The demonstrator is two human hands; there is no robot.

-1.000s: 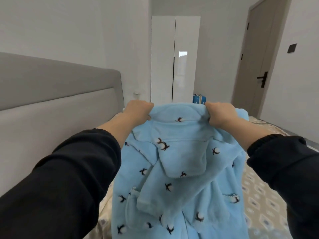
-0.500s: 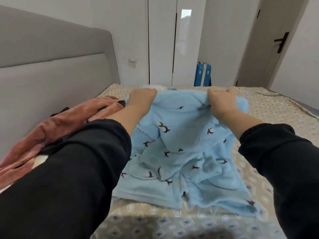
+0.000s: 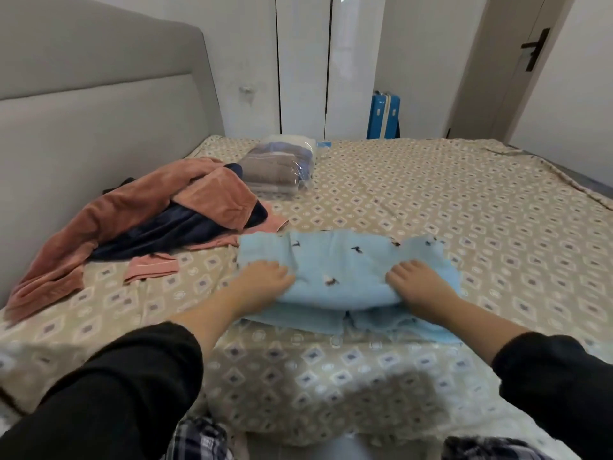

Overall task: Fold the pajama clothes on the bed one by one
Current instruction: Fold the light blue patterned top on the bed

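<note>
A light blue fleece pajama piece [image 3: 345, 257] with small dark prints lies bunched on the patterned bed [image 3: 464, 210] in front of me. My left hand [image 3: 262, 280] grips its left part with curled fingers. My right hand [image 3: 418, 283] grips a fold on its right part. A layer of the fabric is doubled over between the two hands, and a lower edge shows beneath them. To the left lie a rust-pink pajama garment [image 3: 139, 207] and a navy garment [image 3: 172, 230], heaped together.
A stack of folded clothes in a clear plastic bag [image 3: 278, 167] sits at the far side of the bed. The grey headboard [image 3: 99, 111] runs along the left. Beyond the bed stand a blue suitcase [image 3: 384, 116], a white wardrobe [image 3: 328, 61] and a door [image 3: 517, 61].
Both hands have brought the blue pajama piece down from chest height onto the bed, still holding it. My view has tilted down toward the bed.
</note>
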